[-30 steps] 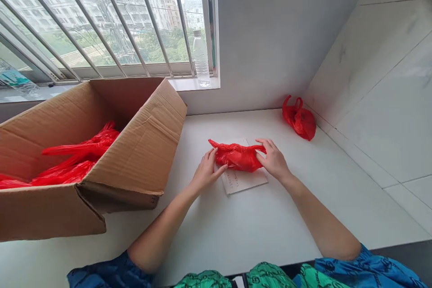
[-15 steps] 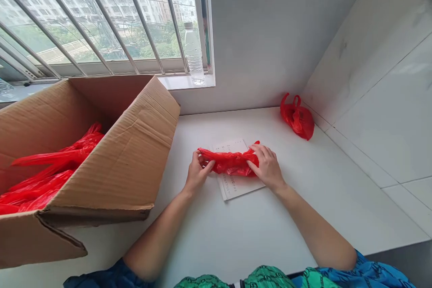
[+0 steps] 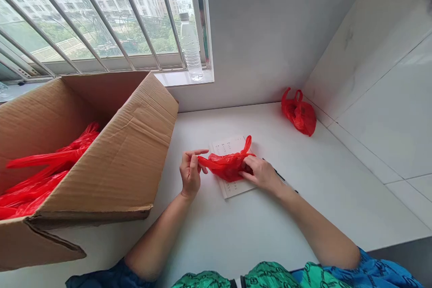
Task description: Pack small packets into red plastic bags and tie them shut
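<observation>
A crumpled red plastic bag [image 3: 226,167] is stretched between my hands, above a white sheet or booklet with printed marks [image 3: 234,190]. My left hand [image 3: 191,173] pinches the bag's left end, a handle drawn out to a point, between thumb and fingers. Its index finger reaches out over the bag. My right hand [image 3: 263,173] grips the bag's right side, thumb below and fingers curled into the plastic. A loop of the bag sticks up beside the right fingers. Part of a dark pen [image 3: 286,182] shows behind my right wrist.
On the left stands a large open cardboard box [image 3: 111,162] with red plastic bags [image 3: 57,166] inside. A tied red bag [image 3: 299,113] sits in the far right corner by the tiled wall. A clear water bottle [image 3: 191,51] stands on the windowsill before the barred window.
My left hand has moved left and turned upright, pulling out one end of the bag. My right hand has slid slightly inward and down. A loop now stands up, and the pen has come into view.
</observation>
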Demonstrator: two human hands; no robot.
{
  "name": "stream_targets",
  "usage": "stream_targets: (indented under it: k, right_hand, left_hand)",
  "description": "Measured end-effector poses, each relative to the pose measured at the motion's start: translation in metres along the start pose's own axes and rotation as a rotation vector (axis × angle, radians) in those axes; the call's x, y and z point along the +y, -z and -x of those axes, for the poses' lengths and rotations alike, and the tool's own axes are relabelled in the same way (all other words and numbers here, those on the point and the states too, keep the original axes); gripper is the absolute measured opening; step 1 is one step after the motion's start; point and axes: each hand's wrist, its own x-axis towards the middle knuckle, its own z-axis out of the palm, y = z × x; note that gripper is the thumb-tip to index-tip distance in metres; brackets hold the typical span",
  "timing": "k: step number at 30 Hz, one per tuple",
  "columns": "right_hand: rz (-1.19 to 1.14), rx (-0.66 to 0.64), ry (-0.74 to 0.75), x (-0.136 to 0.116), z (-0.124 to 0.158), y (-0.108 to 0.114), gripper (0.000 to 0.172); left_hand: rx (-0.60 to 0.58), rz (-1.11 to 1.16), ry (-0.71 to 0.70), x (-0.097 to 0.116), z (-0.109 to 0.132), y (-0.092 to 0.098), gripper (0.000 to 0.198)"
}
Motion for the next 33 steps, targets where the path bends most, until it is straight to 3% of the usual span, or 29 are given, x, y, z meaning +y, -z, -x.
stream_targets:
  k: [3,4,6,8,10,12,17,33]
  right_hand:
    - [-0.010,0.064,0.076,-0.002,-0.001,0.010,0.012]
    - [-0.014,0.118,0.083,-0.004,-0.002,0.013,0.013]
    - [-0.022,0.242,0.056,-0.011,-0.003,0.015,0.017]
    - [-0.003,0.306,0.024,-0.018,-0.003,0.007,0.021]
    - [0.079,0.281,0.022,-0.023,-0.002,-0.007,0.039]
    - [0.206,0.213,0.032,-0.024,0.001,-0.025,0.060]
    - [0.357,0.094,0.007,-0.020,0.007,-0.046,0.072]
    - [0.296,0.002,-0.032,-0.018,0.006,-0.042,0.070]
  left_hand:
    - [0.134,-0.078,-0.111,0.013,-0.007,-0.004,0.017]
    - [0.127,-0.153,-0.182,0.019,-0.008,-0.005,0.014]
    - [-0.042,-0.379,-0.318,0.025,-0.009,-0.008,0.013]
    - [-0.335,-0.659,-0.407,0.023,-0.006,-0.012,0.024]
    - [-0.584,-0.884,-0.439,0.012,0.000,-0.017,0.039]
    - [-0.696,-1.023,-0.434,-0.005,0.007,-0.020,0.048]
    - [-0.705,-1.142,-0.403,-0.028,0.014,-0.020,0.056]
    - [-0.728,-1.143,-0.313,-0.025,0.014,-0.022,0.056]
